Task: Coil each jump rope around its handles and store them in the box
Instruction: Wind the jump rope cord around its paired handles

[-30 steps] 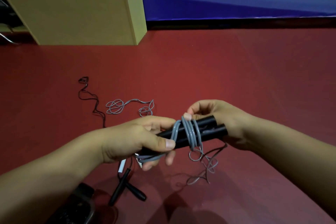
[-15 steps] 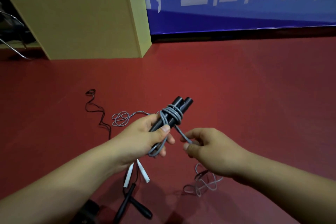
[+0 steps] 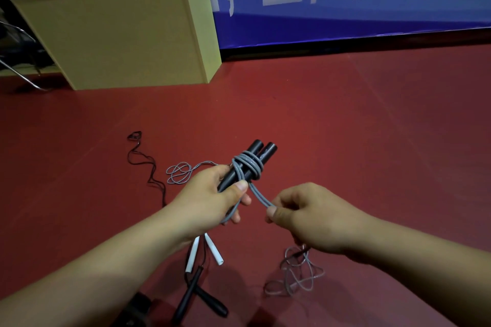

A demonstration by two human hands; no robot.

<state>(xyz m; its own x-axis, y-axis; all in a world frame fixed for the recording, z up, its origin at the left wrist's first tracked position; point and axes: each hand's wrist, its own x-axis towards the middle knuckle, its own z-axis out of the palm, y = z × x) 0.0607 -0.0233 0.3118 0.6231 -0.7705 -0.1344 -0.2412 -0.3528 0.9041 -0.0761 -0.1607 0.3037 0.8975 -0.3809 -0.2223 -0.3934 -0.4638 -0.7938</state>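
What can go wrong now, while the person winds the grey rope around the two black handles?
1. The right hand pinches the grey rope close to the handles, while its loose remainder lies tangled on the floor; it may knot as it is drawn in.
2. The left hand holds only the handles' lower part; the pair could twist apart, loosening the coil.
3. Another rope's black handles lie beneath; the slack might snag them.

A left hand (image 3: 210,199) grips two black handles (image 3: 255,159) wound with grey rope (image 3: 248,164), while the right hand (image 3: 310,218) pinches the rope's doubled strand. More rope (image 3: 295,273) lies on the red floor (image 3: 345,127), a cardboard box (image 3: 122,34) beyond.
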